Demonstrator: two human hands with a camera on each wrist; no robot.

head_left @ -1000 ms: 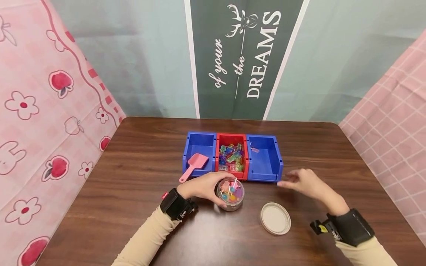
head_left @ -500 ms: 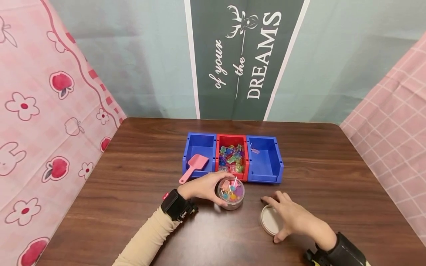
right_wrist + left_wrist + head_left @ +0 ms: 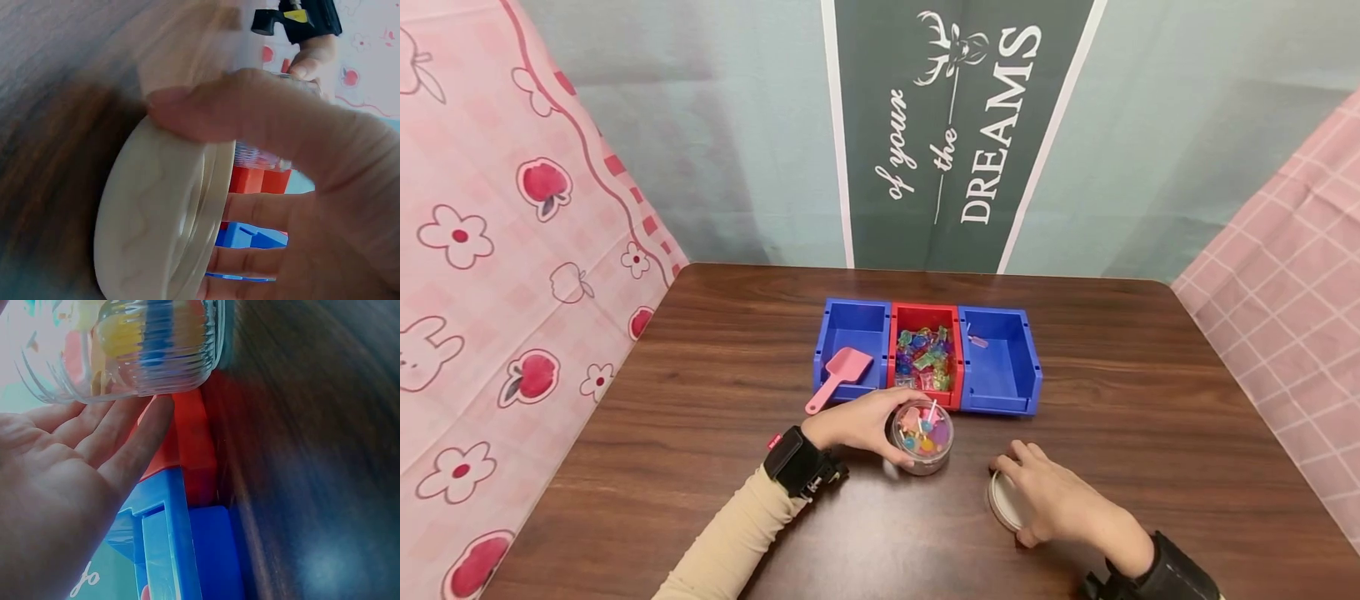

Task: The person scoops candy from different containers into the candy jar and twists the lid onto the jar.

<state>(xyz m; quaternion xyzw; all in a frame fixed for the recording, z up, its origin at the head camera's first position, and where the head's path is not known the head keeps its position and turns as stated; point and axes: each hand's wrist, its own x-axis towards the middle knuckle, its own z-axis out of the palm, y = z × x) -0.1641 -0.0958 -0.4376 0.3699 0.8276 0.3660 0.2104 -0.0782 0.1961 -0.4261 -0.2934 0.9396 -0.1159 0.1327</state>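
My left hand (image 3: 867, 421) curls its thumb and fingers round the side of a clear round jar (image 3: 925, 440). Small colourful pieces fill the jar, some with white sticks, and its top is uncovered. Ribbed clear walls of the jar (image 3: 181, 344) show in the left wrist view, with the fingers along its side. Right of the jar, my right hand (image 3: 1060, 500) grips a cream round lid (image 3: 1006, 500) by its rim, partly covering it. In the right wrist view the thumb lies on the edge of the lid (image 3: 134, 212), fingers at the opposite side.
Behind the jar stand three joined bins: a left blue bin (image 3: 859, 318), a red bin (image 3: 922, 312) of colourful translucent pieces, and a right blue bin (image 3: 1000, 375) containing a small pink piece (image 3: 978, 342). A pink scoop (image 3: 846, 367) leans over the left bin's front. All stand on a wooden table (image 3: 730, 333).
My right hand has come from beside the right blue bin down and left to the lid, and its fingers have closed on the rim. My left hand keeps holding the jar in place.
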